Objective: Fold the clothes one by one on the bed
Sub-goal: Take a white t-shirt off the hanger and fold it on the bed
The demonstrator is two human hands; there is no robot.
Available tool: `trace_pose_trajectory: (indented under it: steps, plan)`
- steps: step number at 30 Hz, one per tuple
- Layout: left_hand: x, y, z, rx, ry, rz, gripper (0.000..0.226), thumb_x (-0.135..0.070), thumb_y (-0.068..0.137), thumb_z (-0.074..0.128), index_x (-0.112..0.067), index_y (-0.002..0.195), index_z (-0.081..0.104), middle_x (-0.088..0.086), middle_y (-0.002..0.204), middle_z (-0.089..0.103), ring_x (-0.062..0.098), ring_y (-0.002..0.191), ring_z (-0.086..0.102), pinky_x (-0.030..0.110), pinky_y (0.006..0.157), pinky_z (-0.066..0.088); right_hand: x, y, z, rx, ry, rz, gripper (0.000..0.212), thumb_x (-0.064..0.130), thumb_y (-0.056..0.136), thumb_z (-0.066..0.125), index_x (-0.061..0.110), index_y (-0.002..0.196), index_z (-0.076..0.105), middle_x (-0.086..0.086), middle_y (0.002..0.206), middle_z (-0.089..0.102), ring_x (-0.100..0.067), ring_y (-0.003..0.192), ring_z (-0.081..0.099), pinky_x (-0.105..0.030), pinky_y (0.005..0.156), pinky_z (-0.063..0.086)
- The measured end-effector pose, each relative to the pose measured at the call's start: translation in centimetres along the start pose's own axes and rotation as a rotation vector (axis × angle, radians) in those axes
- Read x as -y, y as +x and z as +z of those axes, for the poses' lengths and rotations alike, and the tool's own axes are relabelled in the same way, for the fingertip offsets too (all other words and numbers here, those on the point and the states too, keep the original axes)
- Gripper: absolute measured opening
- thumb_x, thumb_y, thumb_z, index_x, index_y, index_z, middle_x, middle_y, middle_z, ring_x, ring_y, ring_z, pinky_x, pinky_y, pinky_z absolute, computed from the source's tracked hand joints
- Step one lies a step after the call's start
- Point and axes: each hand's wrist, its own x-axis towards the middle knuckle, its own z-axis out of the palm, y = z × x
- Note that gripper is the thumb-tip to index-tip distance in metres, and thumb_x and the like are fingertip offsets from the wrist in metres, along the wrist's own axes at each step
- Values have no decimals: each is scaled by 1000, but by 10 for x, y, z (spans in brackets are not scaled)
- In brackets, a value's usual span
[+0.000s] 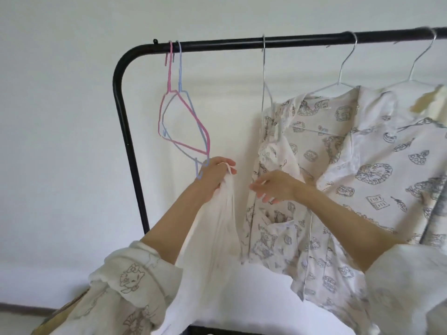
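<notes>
Retrieval step: left hand (214,176) bunching white garment (217,226) (strap looped over finger), right hand (273,187) loose-fingered beside it; next, carry to bed.

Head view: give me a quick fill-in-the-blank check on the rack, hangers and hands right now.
1. The left hand grips a plain ____ garment.
2. The pink hanger and blue hanger hang ____ of clothes on the rack.
3. The right hand is ____, gripping nothing.
4. The printed shirt hangs on a ____ hanger.

Missing words: white; empty; open; silver
</notes>
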Motion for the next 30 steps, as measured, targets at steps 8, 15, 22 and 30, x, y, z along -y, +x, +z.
trace_pose_trajectory:
  steps: [8,15,22,30]
  plan:
    - [25,-70,-25,-180,13,-102,10,-10,87,47,-12,77,45,5,74,43,22,69,40,32,65,35,-12,-28,106,304,-264,-47,76,52,78,67,19,139,37,0,134,48,-18,111,52,-31,95,44]
    - [51,-160,-82,-353,17,-217,16,-11,88,44,-14,73,47,1,70,50,17,62,50,25,60,45,-1,-74,188,436,-412,-146,14,23,89,55,11,82,54,-4,88,53,-23,89,52,-24,60,39]
    - [62,-273,-184,-593,39,-330,8,-18,81,50,-12,77,55,3,73,52,22,68,48,27,63,39,69,-111,233,251,-152,-153,17,15,93,37,2,96,48,-11,97,47,-26,89,48,-26,63,34]
    - [52,-492,-321,-734,8,-374,53,-25,42,69,-7,91,63,13,97,63,23,85,59,27,78,47,215,-222,318,97,55,-393,33,30,91,46,8,66,44,-7,70,49,-32,81,53,-29,62,33]
